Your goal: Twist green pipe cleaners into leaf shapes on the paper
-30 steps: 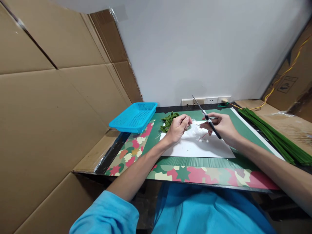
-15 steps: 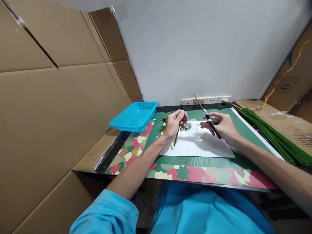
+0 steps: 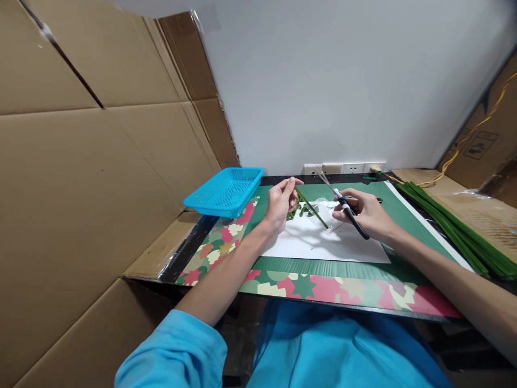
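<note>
My left hand is closed in a pinch on a green pipe cleaner, whose free end slants down to the right over a white sheet of paper. In my right hand is a pair of scissors with black handles. Its blades point up and away to the left, slightly parted, and are apart from the pipe cleaner. Several short, bent green pieces lie on the paper just beyond my left hand. Beside them is a clear plastic bag with a red line, partly hidden by my right hand.
A blue perforated basket stands at the table's back left. A bundle of long green pipe cleaners lies along the right side. Cardboard walls the left, and wall sockets sit behind the table.
My left hand has turned, swinging the pipe cleaner from hanging nearly straight down to slanting right. The scissor blades now show a gap. The short green pieces are more exposed.
</note>
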Motion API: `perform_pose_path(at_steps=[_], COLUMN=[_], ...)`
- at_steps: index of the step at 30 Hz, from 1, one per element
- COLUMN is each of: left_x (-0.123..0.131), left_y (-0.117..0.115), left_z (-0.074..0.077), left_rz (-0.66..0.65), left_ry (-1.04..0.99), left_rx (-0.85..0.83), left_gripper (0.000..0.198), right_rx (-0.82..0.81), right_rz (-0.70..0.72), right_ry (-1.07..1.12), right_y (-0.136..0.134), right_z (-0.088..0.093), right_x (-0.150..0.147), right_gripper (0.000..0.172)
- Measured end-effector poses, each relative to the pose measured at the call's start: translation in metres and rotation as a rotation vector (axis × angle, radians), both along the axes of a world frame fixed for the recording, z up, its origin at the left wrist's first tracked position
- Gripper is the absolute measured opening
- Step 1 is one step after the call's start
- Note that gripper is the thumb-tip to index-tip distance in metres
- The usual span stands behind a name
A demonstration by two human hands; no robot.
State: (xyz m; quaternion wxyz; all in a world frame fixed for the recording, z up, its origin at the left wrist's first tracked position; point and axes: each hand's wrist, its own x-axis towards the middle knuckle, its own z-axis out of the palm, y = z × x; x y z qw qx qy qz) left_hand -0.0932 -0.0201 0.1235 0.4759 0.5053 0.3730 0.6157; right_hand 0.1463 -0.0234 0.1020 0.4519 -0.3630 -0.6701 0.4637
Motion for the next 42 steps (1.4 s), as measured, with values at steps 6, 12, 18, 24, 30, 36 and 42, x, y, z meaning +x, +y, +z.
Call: perform_pose_path(at_steps=[6, 12, 18, 24, 30, 36, 42], left_x=[0.019, 0.028, 0.026, 0.029, 0.017, 0.005, 0.01], left_y=[-0.005, -0.013, -0.015, -0.022, -0.012, -0.007, -0.009], left_z=[-0.009, -0.007, -0.004, 0.0, 0.002, 0.002, 0.005], left_rz=[-0.16, -0.198, -0.214, -0.289, -0.135, -0.056, 0.007], left_ry=[0.132, 0.168, 0.193, 0.198, -0.017, -0.125, -0.167], left_rx=[0.005, -0.009, -0.037, -0.062, -0.12, -0.2, -0.226], left_gripper=[0.05, 0.054, 0.05, 0.042, 0.042, 0.039, 0.03], right_rx=[0.052, 0.108, 0.09, 0.12, 0.162, 0.21, 0.308], right_rz=[-0.069, -0.117, -0.182, -0.448, -0.485, -0.312, -0.092], right_ry=[0.114, 0.125, 0.135, 0.051, -0.199, -0.418, -0.558], right_y=[-0.002, -0.003, -0.006, 0.011, 0.026, 0.029, 0.031], right_z=[0.0, 0.003, 0.004, -0.006, -0.004, -0.002, 0.0], right_x=[-0.007, -0.005, -0.007, 0.009, 0.027, 0.029, 0.037], right_gripper=[0.068, 0.066, 0.064, 0.054, 0.054, 0.048, 0.044])
